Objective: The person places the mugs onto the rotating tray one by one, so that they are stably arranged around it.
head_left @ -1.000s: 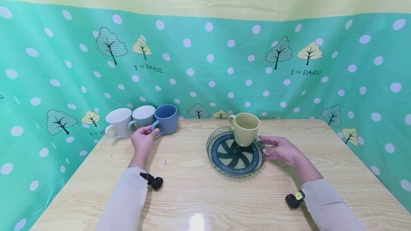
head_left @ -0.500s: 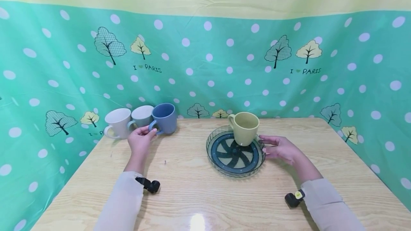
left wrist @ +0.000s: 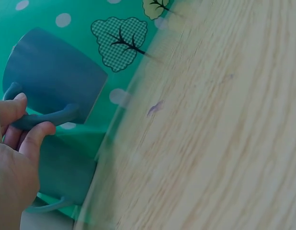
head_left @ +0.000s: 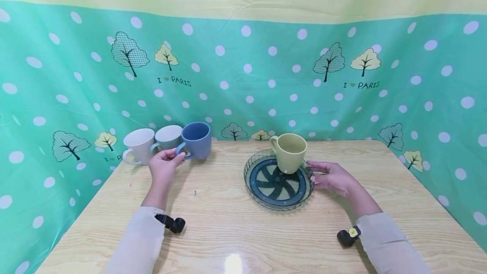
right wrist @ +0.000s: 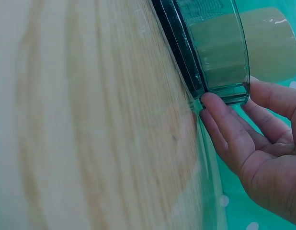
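In the head view my left hand (head_left: 162, 169) pinches the handle of a blue mug (head_left: 198, 141) at the back left. The left wrist view shows thumb and fingers around that handle, and the blue mug (left wrist: 52, 72) looks slightly raised off the table. Beside it stand a grey-green mug (head_left: 169, 136) with a white inside and a white mug (head_left: 140, 145). My right hand (head_left: 332, 177) touches the right side of a round see-through tray (head_left: 249, 185), fingers mostly straight along its wall (right wrist: 224, 96). A yellow-green mug (head_left: 291, 155) stands upright in the tray, towards its back.
A wooden table (head_left: 220, 231) lies under everything. Behind and at the sides hangs a green dotted cloth (head_left: 247, 83), close to the mugs at the back left. A black wrist camera (head_left: 173, 223) sits on the left sleeve.
The blue mug has shifted slightly, first left and then back right, still held by its handle. My left forearm has moved a little left. The right hand, tray and yellow-green mug stay put.
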Demonstrator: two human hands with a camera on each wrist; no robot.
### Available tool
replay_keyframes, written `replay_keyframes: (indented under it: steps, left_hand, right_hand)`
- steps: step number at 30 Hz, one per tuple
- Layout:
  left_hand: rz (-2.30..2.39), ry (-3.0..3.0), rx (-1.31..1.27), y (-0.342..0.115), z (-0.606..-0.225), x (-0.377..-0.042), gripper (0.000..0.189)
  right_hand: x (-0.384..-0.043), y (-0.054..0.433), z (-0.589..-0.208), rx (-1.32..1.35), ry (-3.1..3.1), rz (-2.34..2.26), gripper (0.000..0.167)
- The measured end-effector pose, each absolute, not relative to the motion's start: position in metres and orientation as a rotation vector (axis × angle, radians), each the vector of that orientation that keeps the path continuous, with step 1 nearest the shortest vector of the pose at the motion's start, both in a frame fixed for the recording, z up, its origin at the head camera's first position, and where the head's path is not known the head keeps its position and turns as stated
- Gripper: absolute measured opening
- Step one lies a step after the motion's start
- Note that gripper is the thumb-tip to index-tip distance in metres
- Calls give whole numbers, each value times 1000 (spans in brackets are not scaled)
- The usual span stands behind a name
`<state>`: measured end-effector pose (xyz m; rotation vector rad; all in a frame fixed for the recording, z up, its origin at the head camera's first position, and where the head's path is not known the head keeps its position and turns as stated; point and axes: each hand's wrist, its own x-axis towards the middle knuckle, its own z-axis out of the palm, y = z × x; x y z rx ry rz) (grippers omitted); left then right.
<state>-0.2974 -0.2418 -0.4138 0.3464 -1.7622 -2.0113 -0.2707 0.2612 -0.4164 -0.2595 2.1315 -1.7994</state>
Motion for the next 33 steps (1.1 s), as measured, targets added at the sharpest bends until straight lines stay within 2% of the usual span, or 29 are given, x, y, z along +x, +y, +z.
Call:
replay_keyframes:
  steps: [15, 33]
  left_hand:
    - [-2091, -1725, 256, -234, -402, -285, 17]
    - [-2129, -1776, 149, -224, -398, -270, 19]
  right_hand:
    - [-272, 265, -422, -230, 2062, -1856, 68]
    - [-270, 264, -423, -199, 2007, -1905, 69]
